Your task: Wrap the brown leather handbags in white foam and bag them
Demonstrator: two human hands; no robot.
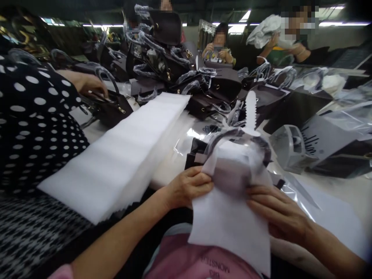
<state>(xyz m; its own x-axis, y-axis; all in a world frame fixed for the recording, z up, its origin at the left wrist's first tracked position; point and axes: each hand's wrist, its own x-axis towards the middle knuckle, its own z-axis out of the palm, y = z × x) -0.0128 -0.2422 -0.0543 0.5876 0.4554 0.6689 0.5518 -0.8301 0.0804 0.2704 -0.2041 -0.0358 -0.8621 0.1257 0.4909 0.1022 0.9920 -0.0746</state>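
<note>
A thin white foam sheet (229,228) hangs in front of me, partly draped over a dark handbag (194,151). My left hand (192,185) pinches the sheet's left side near the bag. On the other side, my right hand (281,211) grips the sheet, its fingers pressed together and its thumb hidden. The bag's handle (265,149) arches above the sheet and looks wrapped in clear film. A white toothed strip (250,110) stands up behind the handle. Most of the bag's body is hidden by the sheet.
A tall stack of white foam sheets (122,155) lies to my left. Dark handbags (223,81) are heaped behind. Clear-wrapped bags (319,143) stand at right. A co-worker in a polka-dot top (31,116) reaches to a handbag (112,108); other people work farther back.
</note>
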